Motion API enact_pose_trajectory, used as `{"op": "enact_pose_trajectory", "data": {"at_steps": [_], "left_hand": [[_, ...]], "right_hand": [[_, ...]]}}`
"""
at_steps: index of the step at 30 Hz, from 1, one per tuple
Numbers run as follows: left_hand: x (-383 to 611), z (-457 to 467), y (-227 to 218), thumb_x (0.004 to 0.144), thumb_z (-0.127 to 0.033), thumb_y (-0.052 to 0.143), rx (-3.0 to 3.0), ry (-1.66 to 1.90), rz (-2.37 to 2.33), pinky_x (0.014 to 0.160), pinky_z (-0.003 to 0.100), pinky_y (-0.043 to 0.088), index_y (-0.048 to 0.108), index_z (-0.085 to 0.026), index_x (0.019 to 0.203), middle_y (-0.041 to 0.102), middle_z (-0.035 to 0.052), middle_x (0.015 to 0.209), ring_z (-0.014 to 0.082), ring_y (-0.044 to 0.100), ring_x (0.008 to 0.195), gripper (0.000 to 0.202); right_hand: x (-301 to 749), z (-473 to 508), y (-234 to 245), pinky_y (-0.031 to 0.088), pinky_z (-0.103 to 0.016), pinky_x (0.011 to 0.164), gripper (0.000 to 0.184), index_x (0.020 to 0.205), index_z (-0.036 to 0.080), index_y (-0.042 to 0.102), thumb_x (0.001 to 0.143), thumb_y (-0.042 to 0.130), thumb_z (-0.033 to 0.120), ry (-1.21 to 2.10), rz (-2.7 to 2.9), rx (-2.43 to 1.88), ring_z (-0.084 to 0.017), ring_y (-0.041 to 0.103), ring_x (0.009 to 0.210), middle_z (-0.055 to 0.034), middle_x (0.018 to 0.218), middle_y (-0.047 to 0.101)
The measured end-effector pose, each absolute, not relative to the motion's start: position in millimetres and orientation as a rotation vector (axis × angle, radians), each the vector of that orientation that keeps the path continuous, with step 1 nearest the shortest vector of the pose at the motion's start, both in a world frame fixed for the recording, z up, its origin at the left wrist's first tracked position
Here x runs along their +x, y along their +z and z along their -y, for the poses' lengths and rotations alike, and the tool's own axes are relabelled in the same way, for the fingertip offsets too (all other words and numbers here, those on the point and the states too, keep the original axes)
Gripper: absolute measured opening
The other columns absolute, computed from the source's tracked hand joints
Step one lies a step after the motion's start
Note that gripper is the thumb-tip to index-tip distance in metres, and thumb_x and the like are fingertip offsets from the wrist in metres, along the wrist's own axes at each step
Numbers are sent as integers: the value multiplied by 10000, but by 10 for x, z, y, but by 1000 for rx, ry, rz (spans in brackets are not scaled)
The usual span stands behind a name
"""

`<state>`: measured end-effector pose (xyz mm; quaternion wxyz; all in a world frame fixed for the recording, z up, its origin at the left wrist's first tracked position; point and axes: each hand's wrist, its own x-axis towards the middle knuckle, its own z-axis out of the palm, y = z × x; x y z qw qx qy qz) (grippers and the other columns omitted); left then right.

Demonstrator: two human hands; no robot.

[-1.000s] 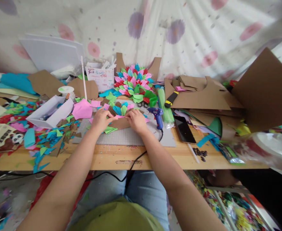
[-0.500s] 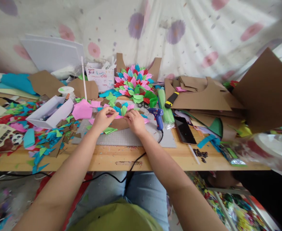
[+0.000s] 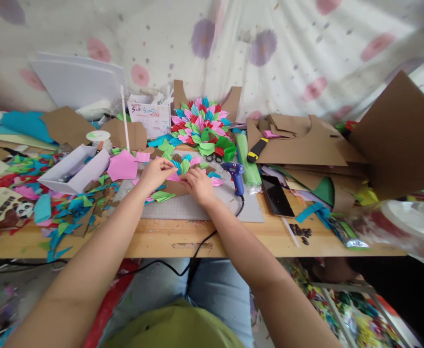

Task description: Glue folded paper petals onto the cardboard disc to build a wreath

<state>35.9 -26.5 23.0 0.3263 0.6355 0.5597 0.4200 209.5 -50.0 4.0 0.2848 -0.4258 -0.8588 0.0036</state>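
My left hand (image 3: 155,173) and my right hand (image 3: 196,183) meet over a small cardboard piece covered with folded paper petals (image 3: 185,165) in blue, green and pink. It lies on a grey cutting mat (image 3: 197,205). Both hands are closed in a pinch on a pink paper petal (image 3: 173,177) between them. Loose green petals (image 3: 161,195) lie just under my left wrist. A blue glue gun (image 3: 235,175) stands on the mat right of my right hand, its black cord running off the table's front edge.
A finished multicoloured petal fan (image 3: 201,123) leans at the back. A white box (image 3: 73,167) and scattered paper scraps (image 3: 56,208) fill the left. Cardboard sheets (image 3: 306,142), a yellow-black knife (image 3: 257,149) and a black phone (image 3: 277,195) lie on the right.
Both hands have shifted slightly up and left over the petal piece; the pink petal has moved from the front edge up towards the petals.
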Motion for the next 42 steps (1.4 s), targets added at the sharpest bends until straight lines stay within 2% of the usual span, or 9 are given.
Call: {"op": "enact_pose_trajectory", "data": {"at_steps": [6, 10, 16, 21, 27, 34, 42], "left_hand": [[391, 179, 218, 615, -378, 706, 1769, 1059, -1545, 644, 294, 478, 646, -188, 741, 676, 23, 703, 186, 628, 706, 235], [443, 204, 280, 620, -355, 720, 1744, 1091, -1544, 668, 297, 488, 638, -182, 726, 665, 26, 729, 186, 623, 741, 219], [509, 303, 368, 729, -325, 651, 1190, 1322, -1430, 612, 326, 525, 551, -169, 908, 593, -13, 657, 140, 595, 580, 257], [467, 381, 344, 621, -205, 714, 1217, 1247, -1328, 622, 294, 519, 550, -158, 882, 638, -8, 669, 137, 621, 596, 312], [456, 412, 280, 575, -242, 724, 1286, 1252, -1361, 614, 300, 515, 534, -169, 884, 630, -26, 641, 149, 622, 593, 370], [405, 406, 246, 553, -303, 723, 1422, 1311, -1366, 621, 296, 502, 526, -180, 897, 638, -12, 703, 158, 619, 636, 415], [346, 510, 250, 568, -332, 721, 1628, 1148, -1313, 566, 273, 477, 512, -187, 985, 631, -9, 689, 165, 610, 636, 488]], "right_hand": [[2052, 529, 14, 386, -297, 779, 227, 906, 177, 681, 922, 476, 272, -58, 2329, -1041, -191, 496, 855, -67, 871, 644], [2064, 525, 10, 381, -297, 778, 228, 902, 182, 684, 916, 488, 298, -62, 2262, -1130, -193, 502, 868, -64, 866, 645], [2091, 503, 19, 384, -300, 769, 244, 839, 175, 677, 901, 511, 343, -48, 2107, -1275, -202, 517, 871, -71, 844, 639], [2081, 486, -13, 381, -300, 755, 259, 815, 183, 670, 909, 494, 348, -67, 2052, -1264, -198, 516, 840, -64, 807, 629], [2074, 482, -37, 380, -303, 741, 220, 788, 182, 664, 892, 526, 318, -112, 2012, -1279, -198, 519, 820, -60, 791, 631], [2080, 482, -48, 378, -308, 732, 214, 792, 192, 660, 894, 525, 323, -110, 2049, -1249, -198, 520, 816, -59, 793, 634], [2070, 499, -13, 383, -310, 753, 182, 802, 178, 660, 881, 538, 288, -46, 2038, -1352, -204, 522, 845, -68, 820, 630]]}}
